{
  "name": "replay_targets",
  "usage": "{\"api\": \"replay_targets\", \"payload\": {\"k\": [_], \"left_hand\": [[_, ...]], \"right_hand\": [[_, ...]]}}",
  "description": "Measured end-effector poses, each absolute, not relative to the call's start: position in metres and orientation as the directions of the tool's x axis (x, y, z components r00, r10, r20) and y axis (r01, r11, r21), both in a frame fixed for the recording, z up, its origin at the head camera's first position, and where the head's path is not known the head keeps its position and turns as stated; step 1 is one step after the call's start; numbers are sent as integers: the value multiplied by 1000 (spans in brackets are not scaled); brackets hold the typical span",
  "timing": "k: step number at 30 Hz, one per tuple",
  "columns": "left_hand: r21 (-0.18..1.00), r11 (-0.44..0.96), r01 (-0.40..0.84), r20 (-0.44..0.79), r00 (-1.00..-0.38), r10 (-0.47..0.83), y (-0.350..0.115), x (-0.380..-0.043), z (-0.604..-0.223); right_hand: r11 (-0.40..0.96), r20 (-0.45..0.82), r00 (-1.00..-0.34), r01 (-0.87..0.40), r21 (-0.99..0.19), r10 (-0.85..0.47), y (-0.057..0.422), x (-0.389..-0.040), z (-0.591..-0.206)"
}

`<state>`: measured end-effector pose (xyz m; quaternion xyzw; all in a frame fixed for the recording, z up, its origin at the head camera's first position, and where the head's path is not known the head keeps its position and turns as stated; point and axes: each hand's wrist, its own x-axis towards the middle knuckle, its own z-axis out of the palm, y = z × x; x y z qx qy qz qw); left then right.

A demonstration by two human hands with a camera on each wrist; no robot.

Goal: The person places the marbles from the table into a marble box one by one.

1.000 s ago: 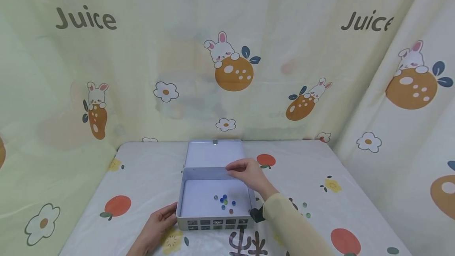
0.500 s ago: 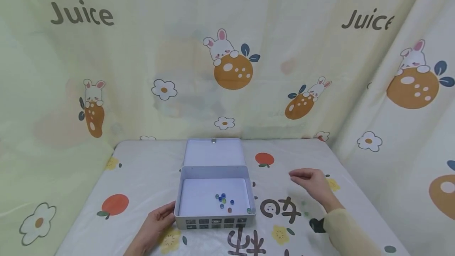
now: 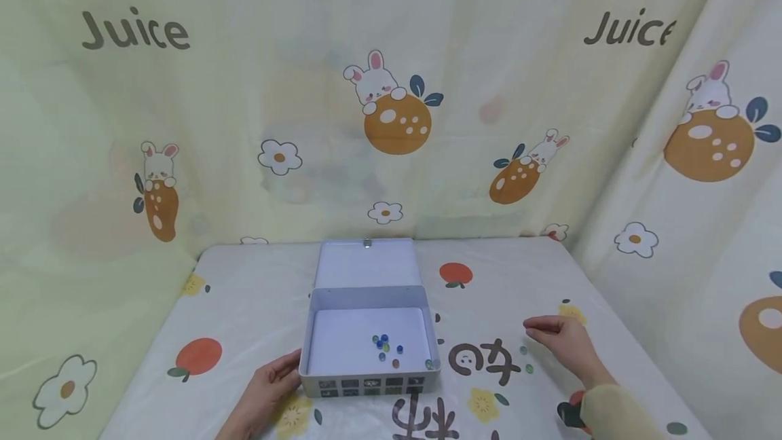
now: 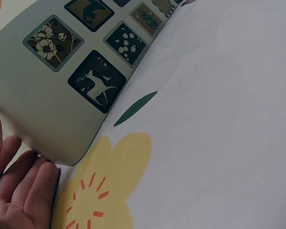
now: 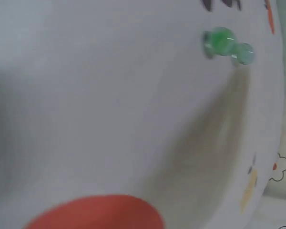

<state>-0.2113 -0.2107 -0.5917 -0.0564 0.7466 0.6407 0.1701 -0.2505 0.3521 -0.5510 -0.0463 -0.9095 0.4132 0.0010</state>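
A shallow pale metal box (image 3: 371, 386) stands on the table with its lid (image 3: 366, 265) folded back. Several glass marbles (image 3: 382, 346), blue, green and orange, lie in it, and a greenish marble (image 3: 429, 363) sits in its front right corner. My left hand (image 3: 269, 386) rests against the box's left side near the front corner, fingers relaxed; the left wrist view shows its fingers (image 4: 40, 195) by that corner. My right hand (image 3: 565, 343) hovers over the cloth with fingertips together and no object showing between them. Just left of it lie a green marble (image 5: 223, 41) and a paler marble (image 5: 244, 53).
A white printed cloth (image 3: 244, 304) with fruit, flowers and dark lettering covers the table. Behind it hangs a pale curtain (image 3: 232, 87) printed with rabbits and oranges. A black band (image 3: 570, 415) is on my right wrist.
My right hand has moved from over the box out to the right and lower, beside the two loose marbles. A greenish marble now shows in the box's front right corner. The left hand stays put.
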Motion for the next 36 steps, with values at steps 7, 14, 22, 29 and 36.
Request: {"api": "replay_targets", "payload": {"k": [7,14,22,29,36], "left_hand": [[939,177,-295,-320,-938,137,-210,-210,-593],[940,171,-295,-319,-938,134,-209,-210,-592],[940,189,-285,-313,-939,142,-208,-210,-593],[940,189,-283,-312,-939,144,-208,-209,-592],[942,189,-279,-306,-943,132,-210,-210,-592]], "right_hand": [[696,-91,-992,128,-707,89,350,-245,-569],[737,-158,-978,206,-644,135,341,-242,-573],[765,-153,-978,205,-611,140,339,-241,-574],[755,-134,-981,195,-627,142,340,-241,-573],[629,-90,-990,139,-765,109,331,-246,-557]]}}
